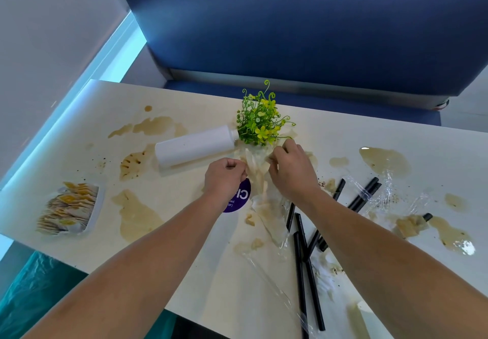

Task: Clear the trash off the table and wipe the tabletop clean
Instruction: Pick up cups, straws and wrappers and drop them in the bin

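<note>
We bunch the soggy napkin [254, 171] at mid-desk [343, 132], beside the toppled bottle [195, 144]. Left hand [224, 178] and right hand [291, 173] each hold an edge with curled fingers [276, 157], likely so it lifts whole. Straws [363, 194] and spills [137, 217] lie around.

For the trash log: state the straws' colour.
Black straws, clearest in the head view.
</note>
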Demonstrator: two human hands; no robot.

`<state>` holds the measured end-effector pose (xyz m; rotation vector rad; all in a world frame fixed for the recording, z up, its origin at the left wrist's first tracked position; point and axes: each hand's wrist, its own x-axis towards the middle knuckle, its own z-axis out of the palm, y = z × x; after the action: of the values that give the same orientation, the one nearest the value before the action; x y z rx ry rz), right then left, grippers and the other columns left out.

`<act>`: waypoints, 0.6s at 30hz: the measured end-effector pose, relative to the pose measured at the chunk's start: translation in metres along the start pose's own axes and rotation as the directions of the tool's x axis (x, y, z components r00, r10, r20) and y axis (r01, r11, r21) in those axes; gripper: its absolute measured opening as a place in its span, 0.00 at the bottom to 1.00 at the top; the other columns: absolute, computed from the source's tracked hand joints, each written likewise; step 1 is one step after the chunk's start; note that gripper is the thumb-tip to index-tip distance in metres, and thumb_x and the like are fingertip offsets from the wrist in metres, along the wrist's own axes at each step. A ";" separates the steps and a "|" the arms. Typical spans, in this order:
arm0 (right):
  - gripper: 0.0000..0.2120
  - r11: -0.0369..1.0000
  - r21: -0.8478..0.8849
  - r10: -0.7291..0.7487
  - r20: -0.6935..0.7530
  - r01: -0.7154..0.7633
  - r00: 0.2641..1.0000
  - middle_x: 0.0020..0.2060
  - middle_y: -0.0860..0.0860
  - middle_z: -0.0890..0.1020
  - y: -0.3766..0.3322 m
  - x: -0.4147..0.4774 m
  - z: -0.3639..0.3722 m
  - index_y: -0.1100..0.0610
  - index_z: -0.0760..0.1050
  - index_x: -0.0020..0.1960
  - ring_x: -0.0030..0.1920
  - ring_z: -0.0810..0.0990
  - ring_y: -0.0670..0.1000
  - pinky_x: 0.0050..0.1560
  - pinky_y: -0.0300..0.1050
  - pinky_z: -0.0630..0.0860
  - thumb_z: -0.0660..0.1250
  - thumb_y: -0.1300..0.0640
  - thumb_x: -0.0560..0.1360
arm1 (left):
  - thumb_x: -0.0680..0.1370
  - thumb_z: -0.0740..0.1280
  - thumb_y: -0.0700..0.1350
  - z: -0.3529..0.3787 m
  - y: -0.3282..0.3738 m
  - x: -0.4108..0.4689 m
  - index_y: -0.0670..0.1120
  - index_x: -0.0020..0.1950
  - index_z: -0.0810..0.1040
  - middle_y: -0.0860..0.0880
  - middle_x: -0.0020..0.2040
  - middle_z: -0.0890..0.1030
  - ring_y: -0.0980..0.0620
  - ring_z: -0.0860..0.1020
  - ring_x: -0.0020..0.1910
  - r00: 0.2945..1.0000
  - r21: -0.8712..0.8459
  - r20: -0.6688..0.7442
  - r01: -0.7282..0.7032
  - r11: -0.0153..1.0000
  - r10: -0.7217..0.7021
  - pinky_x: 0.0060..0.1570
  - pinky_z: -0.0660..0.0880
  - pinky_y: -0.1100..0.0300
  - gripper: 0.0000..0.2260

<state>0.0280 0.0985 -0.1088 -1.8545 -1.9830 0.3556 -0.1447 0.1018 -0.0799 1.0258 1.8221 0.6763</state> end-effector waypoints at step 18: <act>0.07 0.946 0.315 0.083 -0.009 -0.076 0.997 0.43 0.48 0.79 -0.031 -0.031 -0.051 0.53 0.74 0.47 0.46 0.75 0.51 0.44 0.49 0.74 0.65 0.50 0.80 | 0.76 0.73 0.46 -0.031 0.010 -0.064 0.50 0.44 0.85 0.51 0.37 0.86 0.48 0.86 0.44 0.996 -0.126 -0.086 -0.028 0.992 0.017 0.55 0.82 0.47 0.03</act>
<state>0.0249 0.0608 -0.0538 -1.7268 -1.7216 0.6334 -0.1535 0.0510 -0.0297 0.9474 1.8170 0.8503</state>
